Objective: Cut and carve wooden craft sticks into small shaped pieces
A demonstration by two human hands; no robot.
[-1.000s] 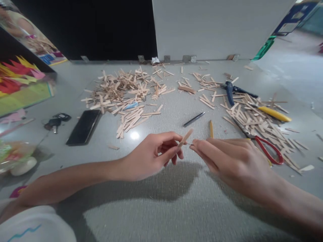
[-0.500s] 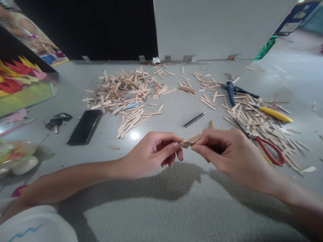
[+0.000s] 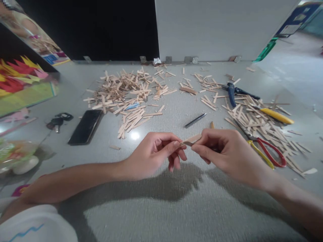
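Observation:
My left hand point(image 3: 153, 154) and my right hand point(image 3: 227, 153) meet above the grey table point(image 3: 176, 201), each pinching one end of a short wooden stick point(image 3: 192, 139). The stick lies nearly level between the fingertips. Both hands are closed around it, thumbs on top. A pencil point(image 3: 212, 124) pokes out just behind my right hand.
Heaps of wooden sticks point(image 3: 123, 94) cover the far table, more point(image 3: 254, 121) at the right with red-and-yellow scissors point(image 3: 264, 151), blue pliers point(image 3: 230, 92) and a yellow tool point(image 3: 276, 115). A black pen point(image 3: 194, 120), a phone point(image 3: 85, 126) and keys point(image 3: 58, 121) lie nearer.
The stick tipped from slanting upward in my left hand to nearly level. My right hand closed in and took its other end.

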